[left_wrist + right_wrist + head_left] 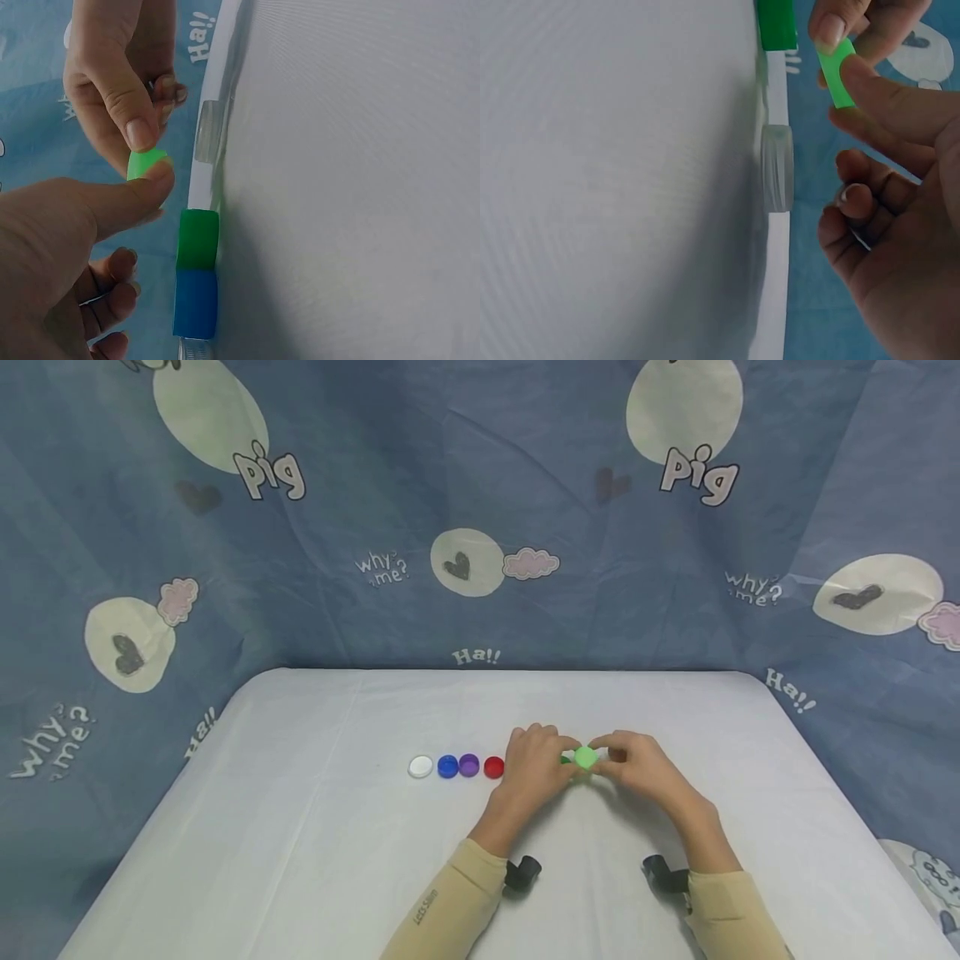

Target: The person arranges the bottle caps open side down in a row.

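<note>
Above the table, both hands hold a small round bright green cap point(586, 757) between them. My left hand point(534, 762) pinches it from the left with thumb and finger; my right hand point(636, 766) pinches its other side. In the left wrist view the bright green cap point(142, 165) is partly covered by the thumbs. Beneath the hands on the cloth is a darker green cap point(566, 760), mostly hidden in the head view by the left hand. A clear round piece point(778, 169) stands on the cloth near the right hand. The other fingers of my right hand curl loosely.
Left of the hands, a red cap point(493, 767), a purple cap point(468, 766), a blue cap point(447, 767) and a white or clear one point(420, 767) lie in a row. White cloth covers the table point(337, 860). A blue printed curtain point(480, 485) hangs behind.
</note>
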`<action>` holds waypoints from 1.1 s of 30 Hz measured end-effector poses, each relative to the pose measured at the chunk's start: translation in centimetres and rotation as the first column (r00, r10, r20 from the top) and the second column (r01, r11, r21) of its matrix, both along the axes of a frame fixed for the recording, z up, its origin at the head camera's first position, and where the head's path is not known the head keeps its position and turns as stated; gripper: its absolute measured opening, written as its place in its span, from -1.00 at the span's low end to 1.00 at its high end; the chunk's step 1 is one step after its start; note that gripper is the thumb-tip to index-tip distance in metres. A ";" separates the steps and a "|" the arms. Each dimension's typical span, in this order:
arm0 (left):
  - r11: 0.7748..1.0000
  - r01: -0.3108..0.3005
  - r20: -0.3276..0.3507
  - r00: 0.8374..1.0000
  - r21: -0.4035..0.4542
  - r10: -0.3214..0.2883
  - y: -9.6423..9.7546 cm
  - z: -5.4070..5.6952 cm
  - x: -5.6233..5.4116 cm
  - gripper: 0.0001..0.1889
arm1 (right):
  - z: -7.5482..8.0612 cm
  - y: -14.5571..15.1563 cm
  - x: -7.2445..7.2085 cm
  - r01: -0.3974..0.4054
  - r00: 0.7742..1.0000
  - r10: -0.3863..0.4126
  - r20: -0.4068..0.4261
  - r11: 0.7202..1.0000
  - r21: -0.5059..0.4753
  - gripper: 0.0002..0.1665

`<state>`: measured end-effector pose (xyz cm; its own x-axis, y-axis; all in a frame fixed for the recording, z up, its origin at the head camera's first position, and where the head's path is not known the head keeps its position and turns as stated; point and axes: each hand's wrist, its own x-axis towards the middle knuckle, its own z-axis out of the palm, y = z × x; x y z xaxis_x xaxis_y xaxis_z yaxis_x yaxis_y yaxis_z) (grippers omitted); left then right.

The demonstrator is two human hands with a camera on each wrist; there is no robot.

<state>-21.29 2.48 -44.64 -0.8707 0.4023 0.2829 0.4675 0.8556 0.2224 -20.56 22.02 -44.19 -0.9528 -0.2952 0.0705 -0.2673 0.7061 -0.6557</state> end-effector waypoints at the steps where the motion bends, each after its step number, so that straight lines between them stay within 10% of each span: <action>1: 1.000 -0.001 -0.001 1.000 -0.002 0.001 0.0 0.0 0.0 -0.62 | 0.0 -0.1 0.0 0.002 1.000 -0.002 -0.011 1.000 0.001 -0.67; 33: 0.999 -0.037 0.080 0.996 -0.026 0.039 1.2 -0.9 0.1 -0.74 | -0.2 -1.0 0.0 0.071 0.997 -0.074 0.018 0.989 0.126 -0.65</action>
<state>-21.18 3.64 -45.49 -0.9050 0.3745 0.2017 0.4161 0.8780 0.2367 -20.58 21.06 -44.37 -0.9729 -0.2306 0.0158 -0.1989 0.8002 -0.5658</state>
